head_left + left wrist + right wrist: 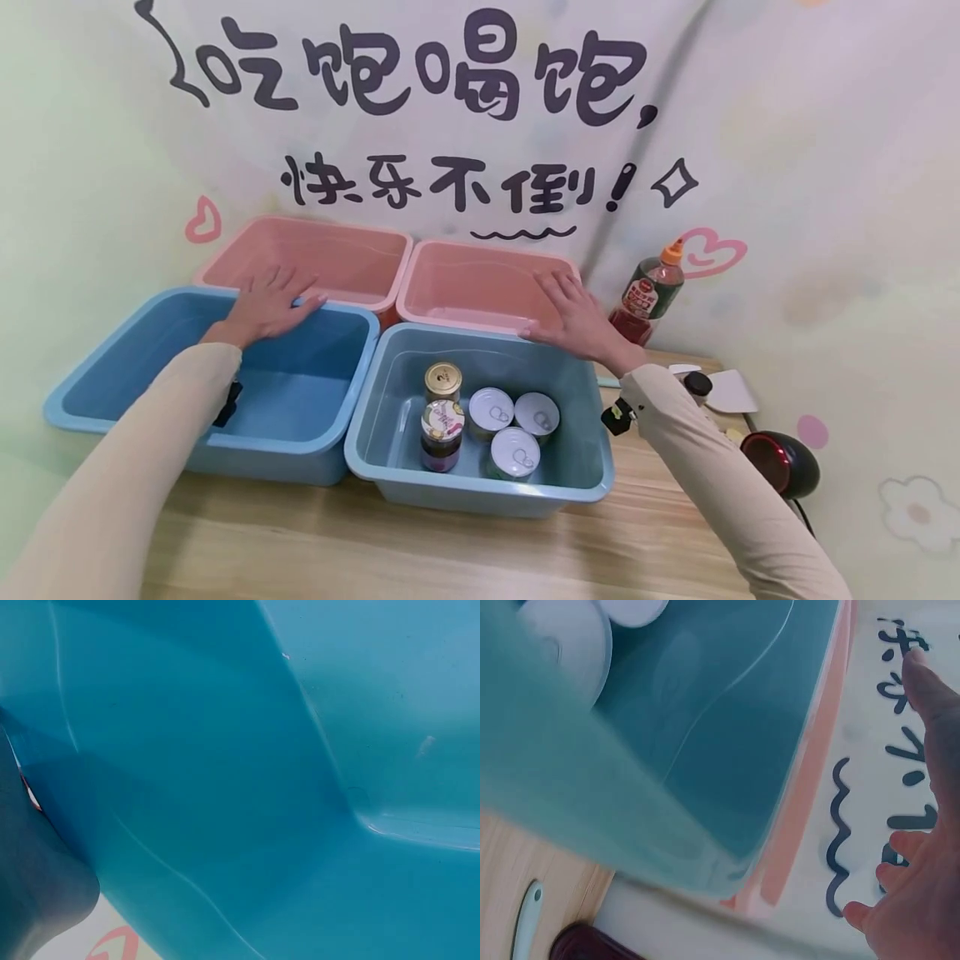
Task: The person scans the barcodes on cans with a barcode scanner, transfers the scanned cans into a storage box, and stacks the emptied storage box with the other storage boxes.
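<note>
Four plastic bins stand in a block against the wall. My left hand (272,302) lies flat with straight fingers on the shared rims of the left blue bin (71,410) and the left pink bin (330,258). My right hand (568,307) rests flat, fingers spread, on the near rim of the right pink bin (465,287), just above the right blue bin (480,497). That bin holds a gold-lidded jar (442,382), a darker jar (442,435) and three cans (514,452). The right wrist view shows my right hand (922,892) spread beside the blue bin (705,750) and a can (562,652). The left wrist view shows only the blue bin's wall (262,787).
A red sauce bottle (649,293) stands against the wall right of the bins. A white flat tool (731,392) and a dark red scanner (782,463) lie at the table's right end. Bare wooden tabletop (420,550) runs along the front.
</note>
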`<move>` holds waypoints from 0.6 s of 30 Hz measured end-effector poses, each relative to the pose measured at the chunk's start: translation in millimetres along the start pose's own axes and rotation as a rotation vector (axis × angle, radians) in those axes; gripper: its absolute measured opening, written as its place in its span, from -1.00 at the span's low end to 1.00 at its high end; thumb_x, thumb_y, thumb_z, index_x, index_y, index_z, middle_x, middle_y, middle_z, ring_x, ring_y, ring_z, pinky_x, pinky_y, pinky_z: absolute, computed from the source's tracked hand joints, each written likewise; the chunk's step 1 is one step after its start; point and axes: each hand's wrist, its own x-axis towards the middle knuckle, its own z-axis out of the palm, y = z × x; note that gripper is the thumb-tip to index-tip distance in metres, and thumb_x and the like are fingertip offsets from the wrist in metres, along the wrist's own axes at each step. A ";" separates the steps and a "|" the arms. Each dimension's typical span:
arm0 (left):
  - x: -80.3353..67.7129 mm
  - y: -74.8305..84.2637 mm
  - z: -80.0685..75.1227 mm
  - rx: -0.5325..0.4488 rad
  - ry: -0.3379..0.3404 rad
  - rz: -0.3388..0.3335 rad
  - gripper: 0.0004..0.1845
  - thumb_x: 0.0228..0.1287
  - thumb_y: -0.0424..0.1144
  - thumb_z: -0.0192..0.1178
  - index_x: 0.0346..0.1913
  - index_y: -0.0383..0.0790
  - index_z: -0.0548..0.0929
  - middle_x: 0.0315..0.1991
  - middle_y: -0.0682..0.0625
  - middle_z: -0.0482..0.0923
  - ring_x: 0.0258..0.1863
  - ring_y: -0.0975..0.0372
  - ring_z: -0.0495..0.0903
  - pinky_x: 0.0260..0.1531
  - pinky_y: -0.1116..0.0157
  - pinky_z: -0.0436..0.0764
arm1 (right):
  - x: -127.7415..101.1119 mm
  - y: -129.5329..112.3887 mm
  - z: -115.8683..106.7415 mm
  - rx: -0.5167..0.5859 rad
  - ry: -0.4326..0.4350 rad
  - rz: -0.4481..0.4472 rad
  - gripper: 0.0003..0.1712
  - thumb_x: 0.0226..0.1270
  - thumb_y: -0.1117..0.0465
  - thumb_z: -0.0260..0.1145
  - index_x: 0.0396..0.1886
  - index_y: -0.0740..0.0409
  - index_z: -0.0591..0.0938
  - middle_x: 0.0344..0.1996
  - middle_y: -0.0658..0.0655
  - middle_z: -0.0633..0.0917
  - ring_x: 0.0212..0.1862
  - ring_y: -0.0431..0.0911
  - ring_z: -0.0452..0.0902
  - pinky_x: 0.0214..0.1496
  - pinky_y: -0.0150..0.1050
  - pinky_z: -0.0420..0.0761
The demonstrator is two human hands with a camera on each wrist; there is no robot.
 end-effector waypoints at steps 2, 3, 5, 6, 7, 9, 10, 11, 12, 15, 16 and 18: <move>1.0 0.3 0.2 0.008 -0.005 -0.002 -0.12 0.44 0.36 -0.28 0.59 -0.17 0.02 0.60 -0.34 -0.20 0.56 -0.32 -0.31 0.42 -0.40 -0.34 | -1.8 -5.0 0.3 0.005 0.002 -0.024 0.16 0.17 -0.22 0.43 0.63 -0.08 0.02 0.59 0.29 0.06 0.54 0.34 0.05 0.44 0.45 0.12; 1.1 0.2 0.1 0.007 -0.010 -0.005 -0.12 0.44 0.36 -0.28 0.59 -0.17 0.01 0.60 -0.34 -0.21 0.56 -0.32 -0.32 0.42 -0.40 -0.34 | -3.0 -8.2 0.5 0.011 -0.003 -0.040 0.18 0.14 -0.21 0.46 0.62 -0.08 0.03 0.58 0.30 0.07 0.49 0.35 0.15 0.41 0.44 0.19; 1.1 0.3 0.0 0.013 -0.016 -0.007 -0.12 0.44 0.36 -0.27 0.59 -0.17 0.02 0.60 -0.34 -0.20 0.56 -0.32 -0.30 0.43 -0.40 -0.34 | -6.3 -15.6 0.9 0.021 -0.021 -0.073 0.22 0.08 -0.20 0.53 0.62 -0.07 0.06 0.56 0.31 0.10 0.42 0.37 0.26 0.35 0.43 0.31; 1.1 0.3 0.1 0.016 -0.019 -0.009 -0.13 0.45 0.36 -0.28 0.59 -0.17 0.02 0.60 -0.34 -0.20 0.56 -0.32 -0.29 0.43 -0.40 -0.33 | -8.6 -19.5 1.5 0.029 -0.040 -0.082 0.24 0.05 -0.21 0.55 0.62 -0.07 0.06 0.56 0.32 0.09 0.41 0.37 0.27 0.34 0.41 0.35; 1.1 0.4 0.0 0.019 -0.020 -0.010 -0.13 0.45 0.35 -0.27 0.59 -0.17 0.02 0.60 -0.34 -0.19 0.56 -0.32 -0.27 0.43 -0.40 -0.32 | -11.2 -23.9 2.1 0.042 -0.062 -0.091 0.25 0.03 -0.20 0.56 0.61 -0.07 0.07 0.56 0.33 0.09 0.43 0.36 0.25 0.34 0.40 0.36; 0.9 0.6 0.1 0.023 -0.023 -0.012 -0.13 0.45 0.36 -0.28 0.59 -0.16 0.02 0.61 -0.33 -0.19 0.56 -0.32 -0.25 0.43 -0.40 -0.31 | -16.1 -31.7 4.4 0.063 -0.109 -0.107 0.26 0.00 -0.19 0.59 0.61 -0.07 0.09 0.54 0.33 0.14 0.44 0.30 0.24 0.34 0.34 0.40; 0.8 0.7 0.2 0.026 -0.022 -0.013 -0.13 0.45 0.36 -0.29 0.59 -0.16 0.03 0.61 -0.33 -0.18 0.56 -0.32 -0.24 0.43 -0.40 -0.31 | -18.8 -35.6 5.4 0.064 -0.130 -0.112 0.25 -0.01 -0.19 0.59 0.60 -0.06 0.11 0.51 0.33 0.18 0.44 0.28 0.24 0.34 0.32 0.42; 0.9 0.7 0.4 0.025 -0.021 -0.013 -0.13 0.45 0.36 -0.29 0.59 -0.16 0.03 0.61 -0.32 -0.18 0.56 -0.32 -0.23 0.43 -0.40 -0.30 | -21.6 -39.5 6.3 0.067 -0.154 -0.113 0.24 -0.01 -0.18 0.60 0.60 -0.06 0.13 0.49 0.32 0.22 0.43 0.25 0.26 0.32 0.28 0.46; 0.9 0.7 0.6 0.026 -0.019 -0.013 -0.13 0.45 0.36 -0.29 0.59 -0.15 0.03 0.61 -0.32 -0.18 0.56 -0.32 -0.23 0.44 -0.39 -0.30 | -24.2 -43.1 7.4 0.066 -0.179 -0.116 0.22 0.00 -0.17 0.59 0.59 -0.05 0.15 0.46 0.32 0.25 0.39 0.22 0.31 0.29 0.25 0.50; 1.8 0.9 1.9 0.023 -0.006 -0.012 -0.13 0.45 0.36 -0.29 0.59 -0.16 0.03 0.61 -0.32 -0.17 0.56 -0.31 -0.24 0.44 -0.38 -0.31 | -31.0 -52.5 11.7 0.063 -0.252 -0.124 0.15 0.04 -0.13 0.59 0.57 -0.02 0.21 0.38 0.30 0.34 0.26 0.17 0.46 0.19 0.14 0.61; 2.1 1.0 2.4 0.023 -0.001 -0.012 -0.13 0.45 0.36 -0.29 0.59 -0.16 0.03 0.61 -0.31 -0.17 0.57 -0.31 -0.25 0.44 -0.38 -0.32 | -32.7 -55.2 13.3 0.063 -0.278 -0.129 0.12 0.06 -0.12 0.58 0.56 0.00 0.22 0.36 0.30 0.37 0.24 0.17 0.49 0.18 0.12 0.61; 2.6 1.0 3.3 0.026 0.005 -0.012 -0.13 0.44 0.37 -0.29 0.59 -0.15 0.02 0.61 -0.30 -0.18 0.57 -0.30 -0.26 0.44 -0.38 -0.33 | -35.2 -59.1 18.5 0.051 -0.333 -0.134 0.06 0.11 -0.09 0.55 0.54 0.01 0.25 0.34 0.30 0.40 0.20 0.14 0.53 0.17 0.08 0.62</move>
